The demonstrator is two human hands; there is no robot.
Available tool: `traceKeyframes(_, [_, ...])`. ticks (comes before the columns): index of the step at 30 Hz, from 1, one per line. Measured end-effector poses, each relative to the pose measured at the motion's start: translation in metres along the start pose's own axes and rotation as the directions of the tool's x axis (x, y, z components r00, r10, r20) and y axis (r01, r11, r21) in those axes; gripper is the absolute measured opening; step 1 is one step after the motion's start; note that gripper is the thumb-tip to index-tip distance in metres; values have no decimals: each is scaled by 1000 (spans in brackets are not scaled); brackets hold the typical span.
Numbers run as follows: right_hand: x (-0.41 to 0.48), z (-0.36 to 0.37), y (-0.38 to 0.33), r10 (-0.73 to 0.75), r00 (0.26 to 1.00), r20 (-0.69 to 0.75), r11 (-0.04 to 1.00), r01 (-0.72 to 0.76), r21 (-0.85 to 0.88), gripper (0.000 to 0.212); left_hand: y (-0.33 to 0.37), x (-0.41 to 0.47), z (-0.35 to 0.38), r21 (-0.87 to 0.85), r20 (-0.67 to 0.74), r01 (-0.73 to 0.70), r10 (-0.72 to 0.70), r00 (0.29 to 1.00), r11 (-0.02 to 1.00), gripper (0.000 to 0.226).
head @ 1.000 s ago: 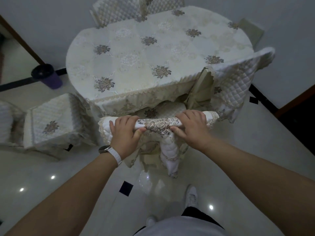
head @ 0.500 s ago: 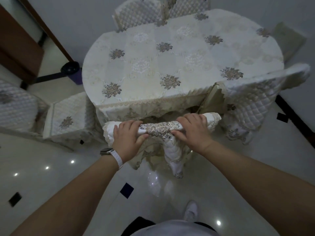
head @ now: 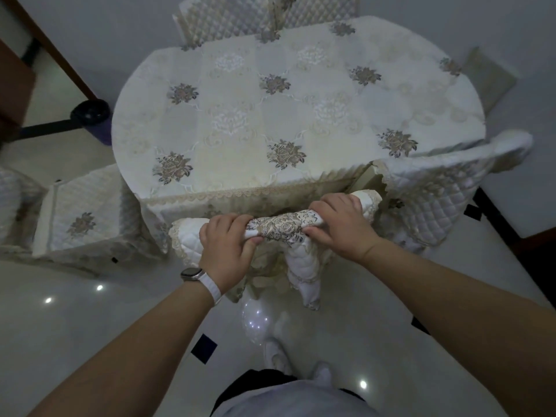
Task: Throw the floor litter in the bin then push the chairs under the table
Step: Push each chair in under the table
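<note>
Starting at the far left, the dark bin (head: 90,111) stands on the floor just beside the table's edge. No litter shows on the pale floor (head: 75,326) in view. The small dark squares look like tile insets, so I judge the litter part done. Next, the left chair (head: 87,215) sits out from the table (head: 270,121) with its quilted seat fully exposed, so it has yet to be pushed in. At the centre, the left hand (head: 227,245), a wristwatch (head: 192,273) on its wrist, is clamped over the top rail of the middle chair (head: 282,228), fingers curled over the far side and thumb underneath. The right hand (head: 340,227) grips the same rail the same way, with the embroidered patch between the two. Holding the rail on both sides lets a push run straight, so the chair should not twist. Its seat is hidden beneath the hanging lace tablecloth (head: 240,194) and the rail lies close to the table's edge, so this chair looks nearly home. Farther right, the right chair (head: 445,188) stands angled, its back close against the table's corner.
</note>
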State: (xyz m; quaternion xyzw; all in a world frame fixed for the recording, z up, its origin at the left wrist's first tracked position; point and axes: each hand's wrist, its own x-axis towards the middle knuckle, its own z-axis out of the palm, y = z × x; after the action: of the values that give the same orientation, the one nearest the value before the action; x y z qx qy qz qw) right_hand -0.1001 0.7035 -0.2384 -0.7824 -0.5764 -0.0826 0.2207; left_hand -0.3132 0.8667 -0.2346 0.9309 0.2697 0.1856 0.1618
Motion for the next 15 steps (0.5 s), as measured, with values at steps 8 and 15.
traceKeyframes(8, [36, 5, 9, 30, 1000, 9, 998, -29, -47, 48, -12, 36, 1, -16, -66, -26, 25, 997, 1000, 44])
traceKeyframes(15, [34, 18, 20, -43, 998, 43, 995, 46, -88, 49, -22, 34, 10, -26, 16, -49, 49, 999, 998, 42])
